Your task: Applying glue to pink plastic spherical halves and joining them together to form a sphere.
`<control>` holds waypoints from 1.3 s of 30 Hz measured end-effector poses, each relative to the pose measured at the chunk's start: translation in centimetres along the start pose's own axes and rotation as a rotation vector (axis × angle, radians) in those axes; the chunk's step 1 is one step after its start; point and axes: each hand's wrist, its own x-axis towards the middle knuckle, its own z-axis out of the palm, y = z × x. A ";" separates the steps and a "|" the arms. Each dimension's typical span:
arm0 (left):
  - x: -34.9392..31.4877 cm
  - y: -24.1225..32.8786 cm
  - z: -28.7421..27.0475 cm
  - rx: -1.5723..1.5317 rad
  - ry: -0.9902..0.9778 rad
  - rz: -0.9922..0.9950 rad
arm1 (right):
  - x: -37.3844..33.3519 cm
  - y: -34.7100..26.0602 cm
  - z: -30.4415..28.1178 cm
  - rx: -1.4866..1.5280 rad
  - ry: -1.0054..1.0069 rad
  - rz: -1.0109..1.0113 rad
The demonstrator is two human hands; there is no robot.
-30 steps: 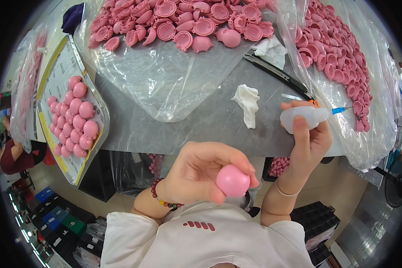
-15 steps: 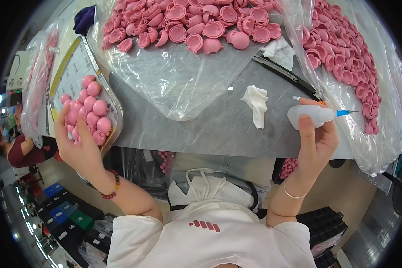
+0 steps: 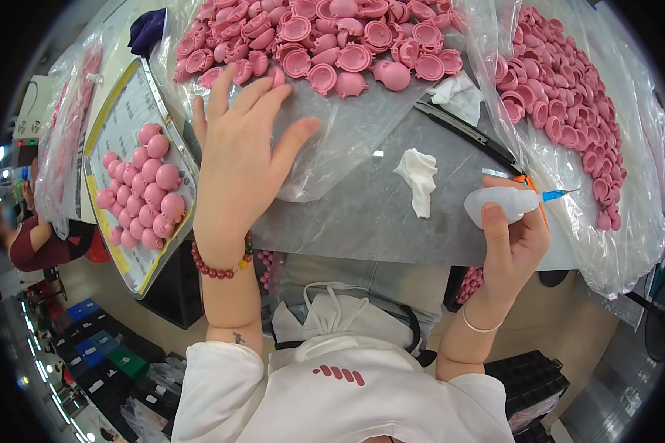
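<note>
Worked bare-handed at a grey table (image 3: 347, 229) spread with pink plastic parts.
Had clear plastic sheeting (image 3: 362, 114) across the far side, with a large heap of pink half shells (image 3: 355, 57) on it, and a second heap (image 3: 569, 103) at the right on more plastic. Had a yellow-edged tray (image 3: 129, 96) at the left, with a cluster of closed pink balls (image 3: 145, 177) on it. Stretched the left hand (image 3: 236, 159) wide at the near edge of the large heap, with thumb out and fingers parted; could not make out any firm hold on a shell. Had a black cutter (image 3: 469, 133) lying slantwise just beyond the right hand (image 3: 517, 247). Curled that hand around a white squeeze bottle (image 3: 493, 204), with thumb on top. Had a crumpled white tissue (image 3: 420, 179) between the hands. Pointed the bottle's blue-based needle (image 3: 553, 196) rightward, toward the second heap.
</note>
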 end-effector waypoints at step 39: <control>-7.4 7.9 -1.1 -2.215 -0.353 -0.298 | -2.7 -4.2 -0.4 0.202 -0.183 -0.545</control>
